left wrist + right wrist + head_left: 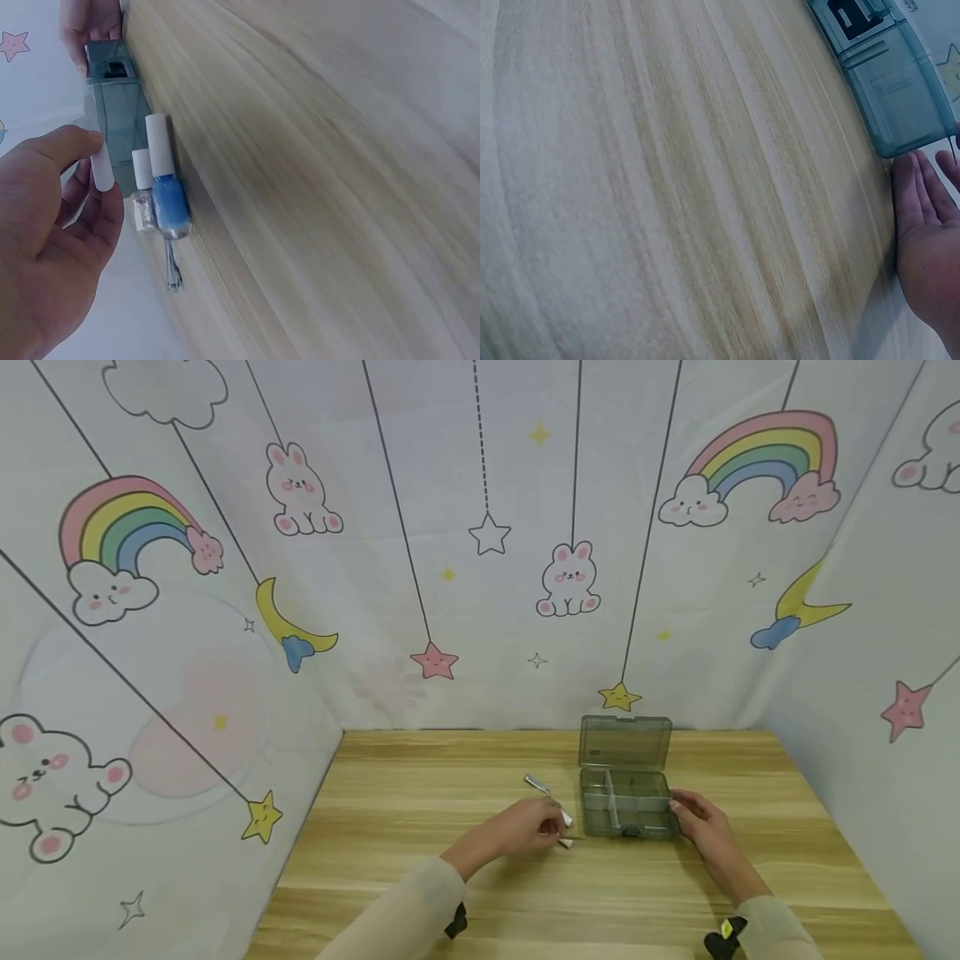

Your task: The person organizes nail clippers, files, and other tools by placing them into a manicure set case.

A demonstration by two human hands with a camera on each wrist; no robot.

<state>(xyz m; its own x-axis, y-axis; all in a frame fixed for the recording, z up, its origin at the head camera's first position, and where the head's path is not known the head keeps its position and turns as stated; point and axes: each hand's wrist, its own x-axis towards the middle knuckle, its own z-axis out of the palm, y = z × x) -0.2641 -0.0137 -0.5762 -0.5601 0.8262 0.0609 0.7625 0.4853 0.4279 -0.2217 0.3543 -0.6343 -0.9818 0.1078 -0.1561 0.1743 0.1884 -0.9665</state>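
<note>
Well — left hand pinches white cylinder, right hand touches box.

On my remote feed I've got a small, curtained-off booth w/ nursery-style decor; can't tell if it's inside a home, studio, etc. Creased white curtain closes the far, L & R sides of the tabletop. It's printed w/ cartoon rainbows, bunnies, stars & crescent moons on strings. Tabletop's light-brown woodgrain. Domestic hint I can see: personal-care stuff, e.g. the blue nail polish bottle.
</note>
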